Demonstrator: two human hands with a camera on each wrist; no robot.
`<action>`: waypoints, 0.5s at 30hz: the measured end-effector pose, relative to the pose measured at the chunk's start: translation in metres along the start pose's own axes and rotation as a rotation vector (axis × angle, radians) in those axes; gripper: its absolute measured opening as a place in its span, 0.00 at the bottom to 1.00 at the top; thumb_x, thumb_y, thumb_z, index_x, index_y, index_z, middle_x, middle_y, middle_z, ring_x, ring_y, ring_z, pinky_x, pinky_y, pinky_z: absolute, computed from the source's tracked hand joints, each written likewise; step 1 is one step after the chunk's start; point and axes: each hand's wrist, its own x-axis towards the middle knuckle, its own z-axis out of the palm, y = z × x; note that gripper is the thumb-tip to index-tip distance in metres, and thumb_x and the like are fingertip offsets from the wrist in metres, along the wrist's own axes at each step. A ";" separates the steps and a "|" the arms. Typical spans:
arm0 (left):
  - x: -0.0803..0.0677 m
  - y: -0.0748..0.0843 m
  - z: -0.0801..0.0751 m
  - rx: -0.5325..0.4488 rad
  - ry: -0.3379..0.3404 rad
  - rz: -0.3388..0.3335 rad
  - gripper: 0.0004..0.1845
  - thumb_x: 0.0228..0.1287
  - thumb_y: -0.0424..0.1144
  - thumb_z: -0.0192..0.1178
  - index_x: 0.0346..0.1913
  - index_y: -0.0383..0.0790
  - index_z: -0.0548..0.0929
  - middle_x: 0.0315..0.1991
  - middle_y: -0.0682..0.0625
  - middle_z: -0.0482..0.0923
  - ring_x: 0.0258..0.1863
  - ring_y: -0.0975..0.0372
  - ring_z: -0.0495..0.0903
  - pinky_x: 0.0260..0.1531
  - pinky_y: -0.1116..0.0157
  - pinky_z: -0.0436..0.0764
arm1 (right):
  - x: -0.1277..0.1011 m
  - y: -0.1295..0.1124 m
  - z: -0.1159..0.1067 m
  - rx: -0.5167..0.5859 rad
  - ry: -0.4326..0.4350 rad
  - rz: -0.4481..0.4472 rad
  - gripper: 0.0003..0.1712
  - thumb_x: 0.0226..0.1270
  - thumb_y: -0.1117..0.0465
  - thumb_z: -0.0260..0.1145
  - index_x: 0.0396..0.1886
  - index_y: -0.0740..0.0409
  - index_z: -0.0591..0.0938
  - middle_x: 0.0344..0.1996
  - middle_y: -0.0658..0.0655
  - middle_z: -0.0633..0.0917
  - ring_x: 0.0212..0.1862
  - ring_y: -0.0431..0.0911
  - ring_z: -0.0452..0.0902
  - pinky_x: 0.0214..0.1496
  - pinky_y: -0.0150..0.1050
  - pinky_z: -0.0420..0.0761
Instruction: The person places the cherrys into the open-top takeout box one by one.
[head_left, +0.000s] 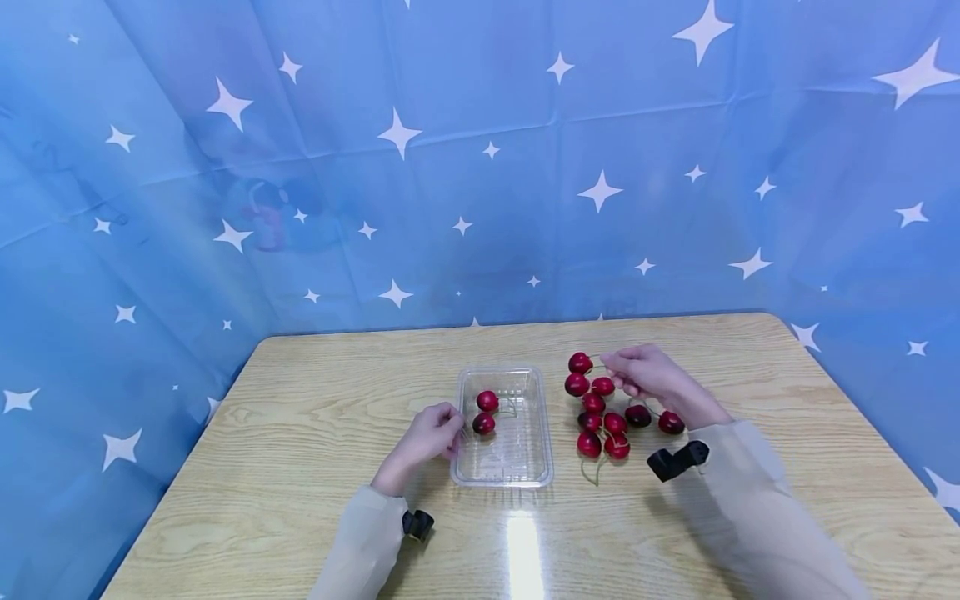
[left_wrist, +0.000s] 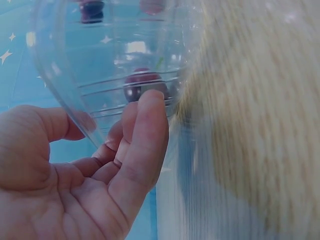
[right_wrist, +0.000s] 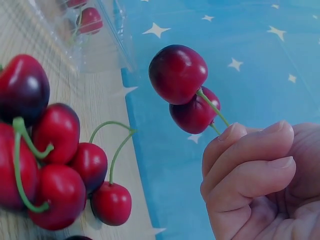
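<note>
My left hand [head_left: 427, 435] grips the left rim of a clear plastic container [head_left: 525, 479]. The left wrist view shows the thumb on one side of the rim and the fingers against the outer wall. Inside the container lie two dark red cherries [head_left: 485, 412] with green stems. My right hand [right_wrist: 250, 175] pinches the green stems of a pair of cherries [right_wrist: 178, 75], which stick out past the fingertips above the table. In the head view, that hand is to the right of the container, over the far side of a cherry pile [head_left: 591, 421].
Several loose cherries, some joined by their stems, lie on the wooden table [head_left: 315, 467] right of the container. One pair [head_left: 670, 422] lies apart, under the right wrist. A blue cloth with white stars [head_left: 480, 183] hangs behind the table.
</note>
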 end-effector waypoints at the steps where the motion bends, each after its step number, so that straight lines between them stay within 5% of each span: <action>1: 0.000 0.000 0.000 -0.001 -0.001 -0.001 0.11 0.68 0.32 0.45 0.32 0.26 0.73 0.20 0.47 0.72 0.18 0.63 0.76 0.22 0.65 0.83 | 0.000 -0.001 0.001 0.001 -0.005 -0.004 0.18 0.73 0.53 0.51 0.28 0.62 0.72 0.18 0.49 0.73 0.16 0.36 0.63 0.16 0.27 0.61; 15: 0.001 0.000 0.001 0.008 0.001 0.001 0.12 0.68 0.32 0.45 0.32 0.26 0.73 0.18 0.49 0.70 0.17 0.63 0.76 0.21 0.66 0.83 | 0.008 -0.008 0.020 0.026 -0.040 -0.008 0.19 0.73 0.53 0.52 0.25 0.60 0.72 0.17 0.49 0.72 0.15 0.36 0.62 0.17 0.27 0.59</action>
